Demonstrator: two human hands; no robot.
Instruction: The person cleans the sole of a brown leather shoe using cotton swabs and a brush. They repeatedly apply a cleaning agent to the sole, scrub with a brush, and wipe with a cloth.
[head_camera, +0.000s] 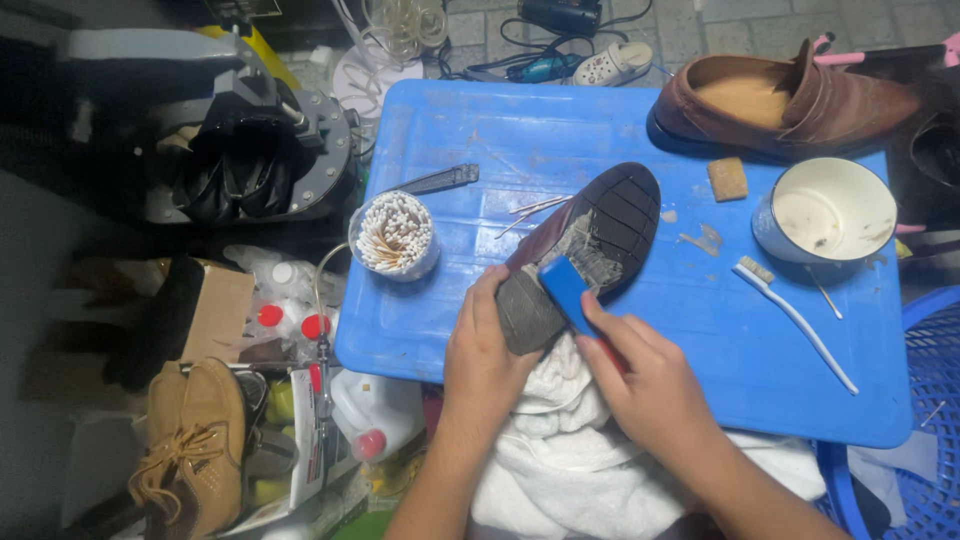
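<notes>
A dark shoe lies sole up on the blue plastic board, its heel toward me. My left hand grips the heel end from the left. My right hand holds a blue brush pressed against the worn grey middle of the sole. A white towel lies under both hands at the board's near edge.
A brown leather shoe sits at the board's far right, beside a white bowl, a white toothbrush and a small tan sponge. A cup of cotton swabs stands at the left. Tan boots and bottles crowd the floor on the left.
</notes>
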